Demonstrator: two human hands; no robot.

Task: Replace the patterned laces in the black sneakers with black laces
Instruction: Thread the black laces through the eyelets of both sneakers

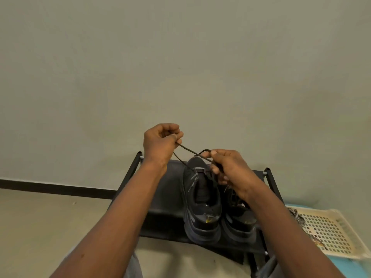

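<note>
Two black sneakers stand side by side on a low black rack [164,197], heels toward me. The left sneaker [202,205] has a black lace [187,150] rising from its top eyelets. My left hand [160,143] pinches one end of that lace, pulled up and to the left. My right hand [228,169] grips the other end in a small loop just above the shoe's tongue. The right sneaker [239,219] is partly hidden under my right wrist. A black-and-white patterned lace [297,216] lies on a tray at the right.
A cream perforated plastic tray [329,229] sits on a blue surface [349,267] to the right of the rack. A plain wall with a dark baseboard [56,188] runs behind. Beige floor lies to the left of the rack.
</note>
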